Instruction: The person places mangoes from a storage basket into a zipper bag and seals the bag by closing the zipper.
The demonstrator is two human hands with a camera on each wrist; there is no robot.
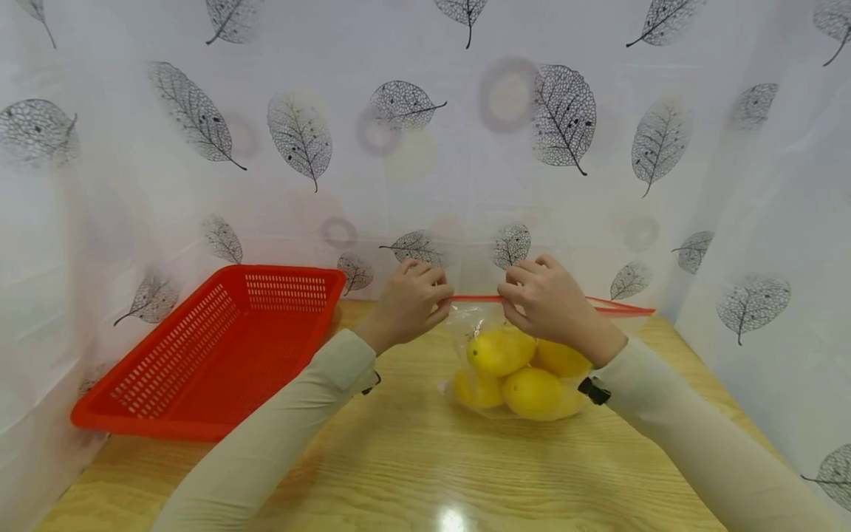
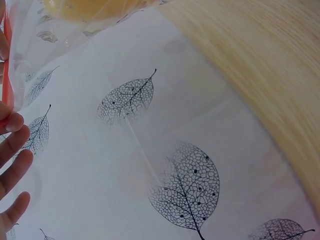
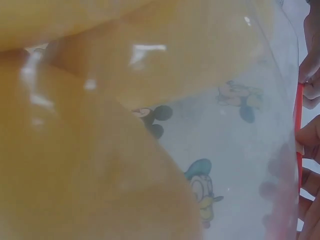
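A clear zip bag (image 1: 465, 324) stands on the table right of centre, with several yellow oval fruits (image 1: 500, 352) inside. Along its top runs a red zip strip (image 1: 477, 298). My left hand (image 1: 408, 303) pinches the left end of that strip. Farther along, my right hand (image 1: 548, 301) grips the strip near its middle, while the right end sticks out beyond the wrist. In the left wrist view, fingers (image 2: 17, 167) show beside the red edge. Large fruit (image 3: 90, 155) fills much of the right wrist view, behind plastic printed with cartoon figures (image 3: 202, 192).
A red plastic basket (image 1: 255, 332) with slotted sides sits at the left, its near right part behind my left forearm. Under everything is a wood-grain table (image 1: 399, 443). A white sheet with leaf prints (image 1: 425, 170) hangs behind and at both sides.
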